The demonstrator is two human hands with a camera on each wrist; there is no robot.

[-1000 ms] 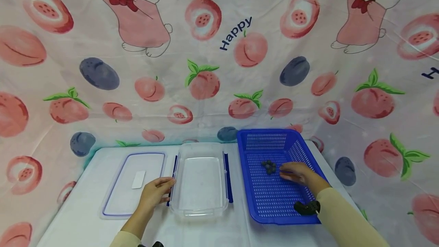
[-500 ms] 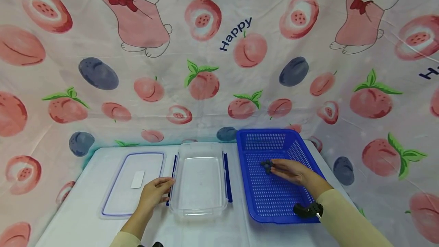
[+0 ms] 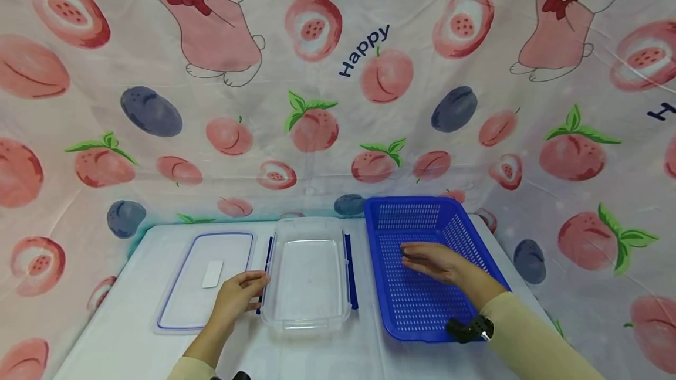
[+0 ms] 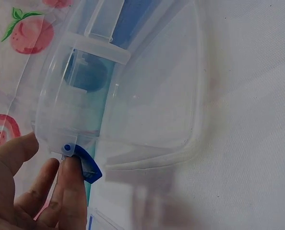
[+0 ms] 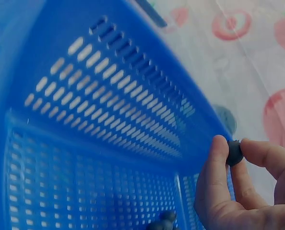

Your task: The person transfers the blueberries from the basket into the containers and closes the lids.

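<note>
Between its thumb and fingertips my right hand [image 3: 440,264] pinches one dark blueberry [image 5: 235,153], seen in the right wrist view. That hand is over a blue perforated basket [image 3: 384,309]. Several more blueberries [image 5: 162,224] lie on the basket's floor, hidden behind the hand in the head view. My left hand [image 3: 237,298] grips the left edge of a clear plastic box [image 3: 306,326], which stands without its lid. In the left wrist view, the thumb is at the rim and the fingers touch a blue latch [image 4: 89,166].
A clear lid [image 3: 182,309] with a blue seal and a white label [image 3: 212,274] lies left of the box. Another blue latch [image 3: 352,277] hangs open on the box's right side. Behind the white table [image 3: 121,321] hangs a fruit-print cloth [image 3: 317,92].
My right hand has moved left to the blueberries, covering them in the head view, and now pinches one. The left hand and the box have stayed in place.
</note>
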